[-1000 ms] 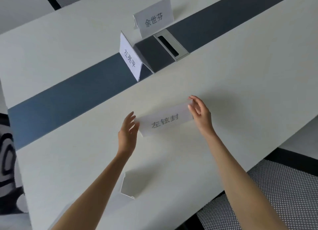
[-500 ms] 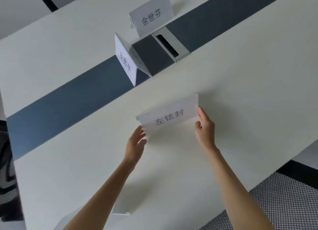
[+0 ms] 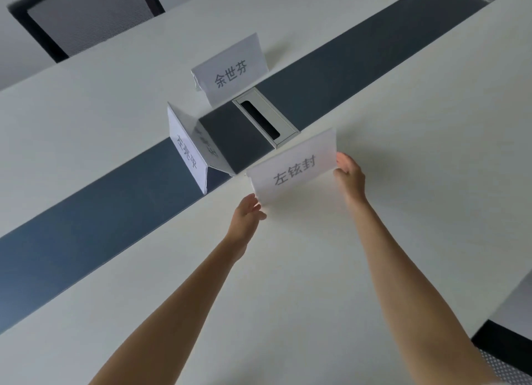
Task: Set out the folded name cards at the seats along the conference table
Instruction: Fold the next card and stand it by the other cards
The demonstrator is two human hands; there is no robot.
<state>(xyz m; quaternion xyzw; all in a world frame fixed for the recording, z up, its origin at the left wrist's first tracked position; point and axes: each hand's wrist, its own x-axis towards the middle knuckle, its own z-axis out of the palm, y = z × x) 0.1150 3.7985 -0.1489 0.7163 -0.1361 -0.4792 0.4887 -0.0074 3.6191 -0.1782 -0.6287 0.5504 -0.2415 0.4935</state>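
- Standing near the table's dark centre strip, the white folded paper name card printed 左铉封 (image 3: pixel 293 168) faces the near seat, probably so its occupant's name reads from this side.
- Pinching its right edge, the right hand (image 3: pixel 349 177) steadies it, arm stretched forward.
- Touching its lower left corner, the left hand (image 3: pixel 247 214) has fingers loosely extended, not clearly gripping.
- Two more white tent cards (image 3: pixel 230 70) stand beyond, beside a metal cable hatch (image 3: pixel 267 119) in the pale conference table (image 3: pixel 403 240).
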